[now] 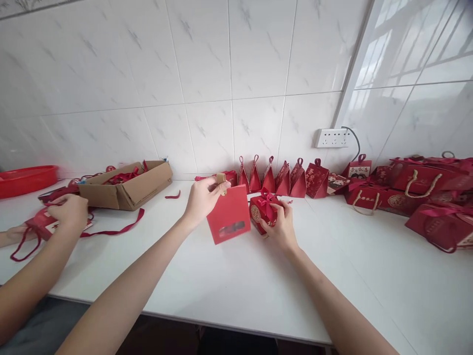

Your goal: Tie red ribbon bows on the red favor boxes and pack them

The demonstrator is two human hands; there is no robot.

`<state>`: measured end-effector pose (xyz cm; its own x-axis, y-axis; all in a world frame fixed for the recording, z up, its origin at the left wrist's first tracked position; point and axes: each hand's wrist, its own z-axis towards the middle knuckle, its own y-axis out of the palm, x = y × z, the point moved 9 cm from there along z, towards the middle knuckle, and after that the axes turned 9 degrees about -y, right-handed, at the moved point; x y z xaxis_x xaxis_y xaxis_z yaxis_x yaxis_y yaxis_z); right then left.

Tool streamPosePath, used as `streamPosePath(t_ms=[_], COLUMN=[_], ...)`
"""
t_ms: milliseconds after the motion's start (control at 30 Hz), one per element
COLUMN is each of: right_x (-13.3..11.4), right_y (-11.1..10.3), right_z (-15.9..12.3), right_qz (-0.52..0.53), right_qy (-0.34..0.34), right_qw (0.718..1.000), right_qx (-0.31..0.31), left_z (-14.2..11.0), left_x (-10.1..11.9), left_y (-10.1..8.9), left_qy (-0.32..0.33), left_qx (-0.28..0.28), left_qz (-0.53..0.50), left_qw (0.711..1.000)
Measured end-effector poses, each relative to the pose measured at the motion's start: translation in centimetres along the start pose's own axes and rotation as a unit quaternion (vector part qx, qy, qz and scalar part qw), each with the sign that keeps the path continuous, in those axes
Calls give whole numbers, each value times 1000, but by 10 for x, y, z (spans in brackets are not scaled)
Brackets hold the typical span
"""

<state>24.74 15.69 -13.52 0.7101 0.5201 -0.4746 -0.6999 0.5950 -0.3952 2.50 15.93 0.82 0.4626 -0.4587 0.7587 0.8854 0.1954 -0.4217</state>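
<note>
My left hand [202, 198] is closed on the tan handle of a flat red paper gift bag [228, 215], which hangs just above the white table [229, 281]. A small dark window shows on the bag's front. To its right, my right hand [281, 224] grips a small red gift box with a pink ribbon bow [263, 209] that rests on the table. The bag and the box nearly touch.
A co-worker's hands [68, 211] at the left handle a red bag with ribbon. An open cardboard box [127, 186] and a red basin [25, 180] stand behind them. Several red pyramid boxes [281, 178] line the wall; red gift bags [417, 190] fill the right side.
</note>
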Motion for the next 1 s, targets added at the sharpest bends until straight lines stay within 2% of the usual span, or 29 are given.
streamPosePath(t_ms=[133, 267, 367, 433, 467, 533, 600, 667, 733, 900, 1000], right_x=[1, 3, -7, -23, -35, -68, -100, -119, -123, -123, -125], right_y=[-3, -14, -38, -56, -62, -66, -62, -58, -58, -62, -64], right_z=[3, 12, 21, 24, 24, 23, 17, 10, 7, 6, 4], right_qz=[-15, -28, 53, 128, 150, 148, 107, 74, 67, 42, 33], right_qy=[-10, 18, 46, 48, 31, -48, -151, -213, -226, -235, -255], right_qw=[1000, 999, 997, 991, 988, 988, 983, 974, 972, 970, 964], right_qx=[5, -38, -29, 10, 23, 12, -12, -8, 13, 51, 65], left_z=[-6, -13, -25, -32, -35, -41, -47, -53, -57, -58, -58], left_x=[14, 18, 17, 13, 10, 3, -2, -2, -1, 2, 4], left_y=[17, 47, 71, 79, 79, 76, 70, 65, 62, 66, 64], left_qy=[10, 10, 25, 29, 26, 11, 1, 3, 9, 21, 33], left_qx=[-53, -106, -161, -153, -132, -83, -38, -12, -8, -60, -43], left_qz=[-47, -54, -71, -73, -75, -93, -118, -143, -163, -176, -155], left_qw=[997, 993, 984, 985, 988, 992, 992, 990, 987, 982, 986])
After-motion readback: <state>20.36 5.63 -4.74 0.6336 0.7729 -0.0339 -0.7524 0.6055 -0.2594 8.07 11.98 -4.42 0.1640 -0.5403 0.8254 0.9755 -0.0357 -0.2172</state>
